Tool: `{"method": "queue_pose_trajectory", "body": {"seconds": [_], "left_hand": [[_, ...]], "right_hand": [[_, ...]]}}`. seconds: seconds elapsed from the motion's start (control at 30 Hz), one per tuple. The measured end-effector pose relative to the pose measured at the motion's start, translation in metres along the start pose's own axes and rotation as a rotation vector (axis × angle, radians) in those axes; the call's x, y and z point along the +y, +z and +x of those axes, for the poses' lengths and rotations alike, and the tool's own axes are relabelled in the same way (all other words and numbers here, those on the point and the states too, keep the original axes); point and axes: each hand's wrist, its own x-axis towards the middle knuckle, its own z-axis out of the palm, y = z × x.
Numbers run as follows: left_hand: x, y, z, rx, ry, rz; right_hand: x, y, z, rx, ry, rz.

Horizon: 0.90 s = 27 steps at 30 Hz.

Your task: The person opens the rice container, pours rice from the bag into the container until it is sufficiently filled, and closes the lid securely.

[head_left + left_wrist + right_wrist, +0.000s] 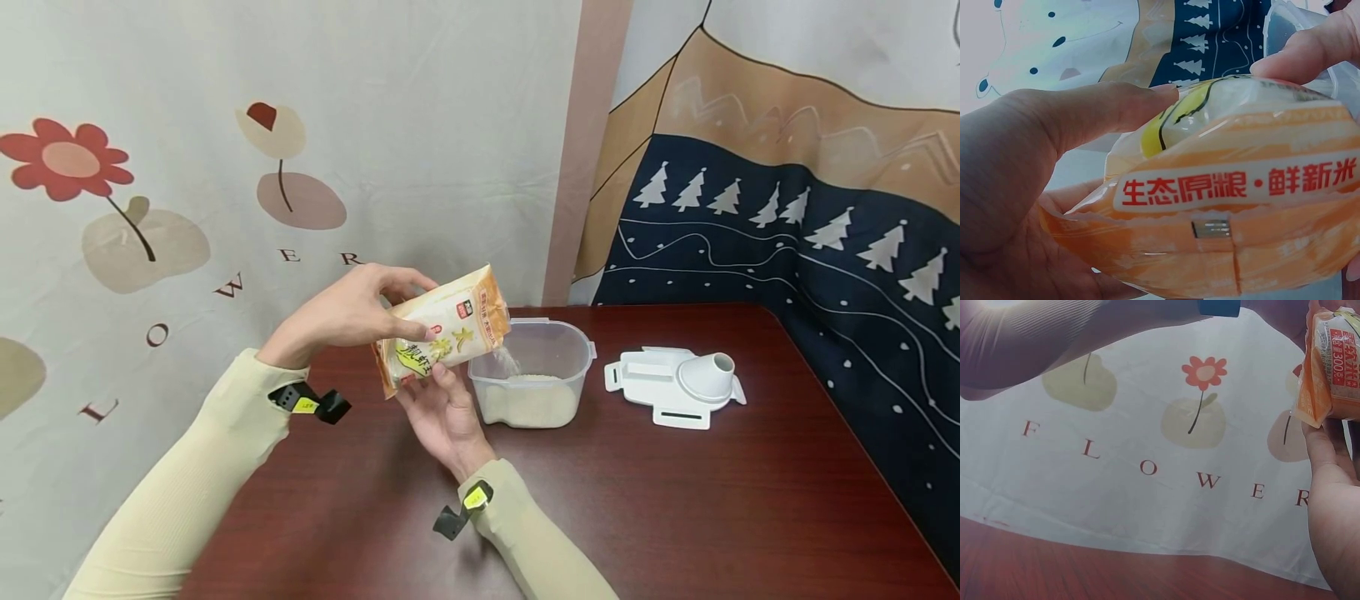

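Note:
A bag of rice [467,323], cream and orange plastic with printed characters, is tilted with its open end down to the right. White grains [506,360] fall from it into a clear plastic container [567,357], where rice [528,403] covers the lower part. My left hand [351,310] grips the bag from the upper left, its thumb across the front. From below, my right hand [448,421] holds the bag, thumb against its front. In the left wrist view the sealed end of the bag [1235,225] lies between both hands.
A white plastic lid [660,379] with a round spout lies on the dark red table [697,500], to the right of the container. Behind the table hang a flower-printed cloth [450,125] and a cloth with trees [750,258].

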Motion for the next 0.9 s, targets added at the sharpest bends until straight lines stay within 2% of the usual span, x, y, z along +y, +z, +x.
{"method": "queue_pose_trajectory", "body": {"seconds": [0.9], "left_hand": [[0.0015,0.0001,-0.0012,0.004,-0.006,0.004]], "right_hand": [[0.0001,0.0003,-0.0008,-0.012,-0.004,0.000]]}}
